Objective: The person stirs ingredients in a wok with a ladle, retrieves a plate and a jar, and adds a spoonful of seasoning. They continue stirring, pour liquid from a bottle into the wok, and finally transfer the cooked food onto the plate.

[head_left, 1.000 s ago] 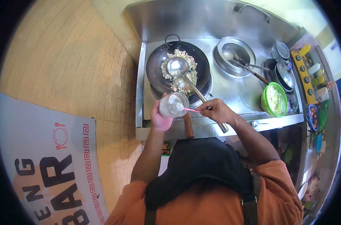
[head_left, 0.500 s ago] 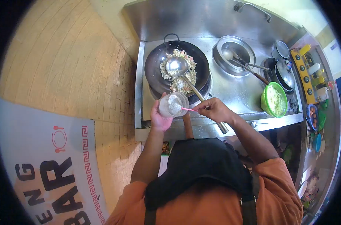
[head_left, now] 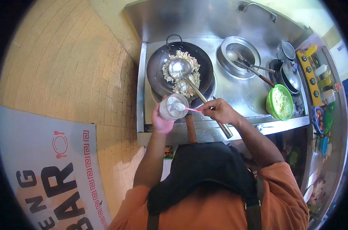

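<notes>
My left hand (head_left: 162,122) is wrapped round a clear plastic jar (head_left: 167,110) of white powder, tipped a little toward me at the near rim of the wok. Pinched in my right hand (head_left: 218,112) is a small pink spoon (head_left: 192,110), its bowl heaped with white powder inside the jar's mouth. A large steel ladle (head_left: 180,69) lies with its bowl on the fried rice (head_left: 190,87) in the black wok (head_left: 155,68). Its handle passes under my right hand; whether my fingers also grip it is hidden. The wok's wooden handle (head_left: 191,129) points toward me.
Right of the wok, a steel basin (head_left: 251,45) holds ladles. A green basket (head_left: 272,109) of shredded cabbage (head_left: 282,102) stands at the counter's right. Behind it are lidded pans (head_left: 291,78). Bottles and a bowl of eggs (head_left: 318,118) line the right side. A brick wall (head_left: 116,76) borders the left.
The jar has shifted slightly left and tipped a little. The spoon's heaped bowl now shows more plainly above the powder. Ladle and wok look the same.
</notes>
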